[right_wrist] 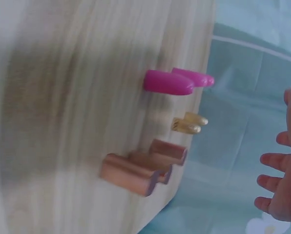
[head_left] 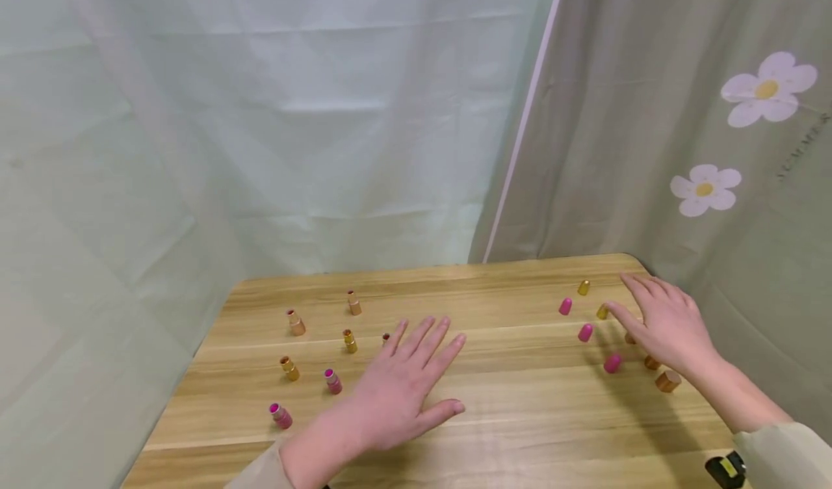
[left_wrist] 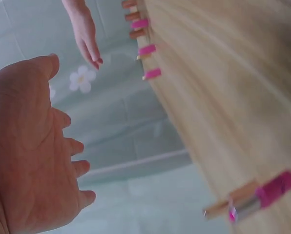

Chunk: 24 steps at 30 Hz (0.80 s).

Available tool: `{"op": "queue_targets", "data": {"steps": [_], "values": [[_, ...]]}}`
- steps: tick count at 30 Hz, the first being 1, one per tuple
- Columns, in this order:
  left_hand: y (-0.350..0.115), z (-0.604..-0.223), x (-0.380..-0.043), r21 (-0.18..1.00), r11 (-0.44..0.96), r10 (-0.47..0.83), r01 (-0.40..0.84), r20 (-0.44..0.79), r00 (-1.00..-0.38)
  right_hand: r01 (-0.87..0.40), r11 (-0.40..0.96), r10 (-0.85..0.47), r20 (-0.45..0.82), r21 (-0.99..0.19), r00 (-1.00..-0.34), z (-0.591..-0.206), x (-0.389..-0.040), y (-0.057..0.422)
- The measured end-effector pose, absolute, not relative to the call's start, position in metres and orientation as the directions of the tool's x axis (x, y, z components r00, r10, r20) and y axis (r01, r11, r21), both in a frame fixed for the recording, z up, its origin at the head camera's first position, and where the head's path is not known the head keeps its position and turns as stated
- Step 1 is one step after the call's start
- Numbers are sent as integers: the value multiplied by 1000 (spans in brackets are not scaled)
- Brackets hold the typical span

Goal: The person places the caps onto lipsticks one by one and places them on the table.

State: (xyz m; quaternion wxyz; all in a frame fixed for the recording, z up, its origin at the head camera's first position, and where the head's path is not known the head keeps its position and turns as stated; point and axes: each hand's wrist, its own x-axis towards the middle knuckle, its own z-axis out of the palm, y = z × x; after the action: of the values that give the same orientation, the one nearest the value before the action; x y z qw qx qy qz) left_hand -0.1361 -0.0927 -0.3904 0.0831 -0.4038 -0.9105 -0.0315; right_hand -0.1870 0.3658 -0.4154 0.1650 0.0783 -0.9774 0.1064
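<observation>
My left hand (head_left: 406, 384) hovers over the table with its fingers spread, holding nothing. Close to it on the left stand several open lipstick tubes: pink (head_left: 334, 382), gold (head_left: 349, 342) and copper-coloured (head_left: 295, 323). One tube is partly hidden behind its fingers. At the right, my right hand (head_left: 669, 326) hangs in the air, fingers extended and nothing in it. Below and beside it stand lipstick caps: pink bullet-shaped ones (right_wrist: 169, 83), gold ones (right_wrist: 185, 126) and flat-topped copper ones (right_wrist: 128, 175). In the head view this hand covers some caps partly.
The wooden table (head_left: 520, 417) has a rounded far right corner. Pale curtains (head_left: 357, 128) hang behind and on both sides, with white flowers (head_left: 705, 190) printed at the right. A black band with a yellow label (head_left: 728, 469) shows at the right wrist.
</observation>
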Motion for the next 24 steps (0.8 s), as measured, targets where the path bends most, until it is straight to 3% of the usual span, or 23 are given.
{"op": "queue_targets", "data": {"steps": [11,24], "values": [[-57,-430,-120,-70,549,830,833,169,-532,-48,915,87,312,-400,-946,-436,-155,398],[-32,-462,-115,-120,518,853,847,146,-501,83,876,200,202,-475,-959,-461,-129,429]]}}
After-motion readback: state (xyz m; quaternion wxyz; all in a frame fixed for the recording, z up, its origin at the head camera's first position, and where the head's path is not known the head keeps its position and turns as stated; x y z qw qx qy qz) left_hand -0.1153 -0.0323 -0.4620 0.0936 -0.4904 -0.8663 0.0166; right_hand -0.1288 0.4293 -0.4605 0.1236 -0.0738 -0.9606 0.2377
